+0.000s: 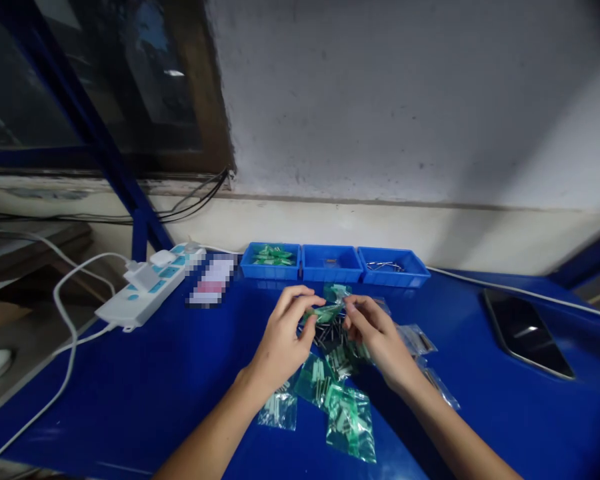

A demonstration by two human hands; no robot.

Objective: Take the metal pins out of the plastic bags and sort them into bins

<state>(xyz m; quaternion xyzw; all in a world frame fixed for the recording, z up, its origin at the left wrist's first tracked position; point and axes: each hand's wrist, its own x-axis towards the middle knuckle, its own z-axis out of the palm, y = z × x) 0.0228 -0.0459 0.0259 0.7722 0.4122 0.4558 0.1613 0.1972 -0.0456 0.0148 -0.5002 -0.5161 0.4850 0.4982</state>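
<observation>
Both my hands meet over the middle of a blue table (pixel 145 393). My left hand (pixel 285 337) and my right hand (pixel 375 333) pinch a small clear plastic bag with green parts (pixel 327 312) between their fingertips, one on each end. Under the hands lies a heap of several similar small bags (pixel 347 417) holding green pieces and a pile of small dark metal pins (pixel 330 333). More clear bags (pixel 420 340) lie to the right of my right hand.
Three small blue trays stand in a row at the back: the left tray (pixel 271 261) has green parts, the middle tray (pixel 331 265) and right tray (pixel 393 267) hold small bits. A white power strip (pixel 147 287) with cables lies left; a dark phone (pixel 527 331) lies right.
</observation>
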